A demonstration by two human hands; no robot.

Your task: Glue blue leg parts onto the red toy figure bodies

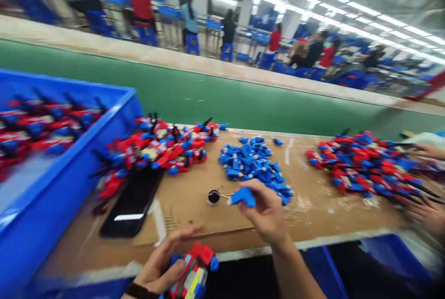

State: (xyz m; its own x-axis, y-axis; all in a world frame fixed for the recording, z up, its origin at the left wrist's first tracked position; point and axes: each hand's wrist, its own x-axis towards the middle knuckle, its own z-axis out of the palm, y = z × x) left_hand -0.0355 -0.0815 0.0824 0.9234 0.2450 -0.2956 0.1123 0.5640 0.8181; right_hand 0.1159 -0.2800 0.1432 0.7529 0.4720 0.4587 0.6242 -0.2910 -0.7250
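Steadiness first, by the look of it: hold the red-and-blue toy figure [193, 275] firm in the left hand [162, 262], and pinch the small blue plastic part [244, 196] lightly, leaving the pale left end uncovered. Best to steer clear of the round pot with dark contents [213, 197] and the thin stick [226, 195] beside it, for fear of smears. Clasped between thumb and forefinger of the right hand [267, 211], nearly closed: the blue part, jutting leftward past the fingertips, above the tabletop [301, 181] and on the near side of the pile of blue parts [248, 160]. Lower and to the left, well apart from that part: the toy figure, held under the left thumb, with the other left fingers half-curled and with exact contact too blurred to tell
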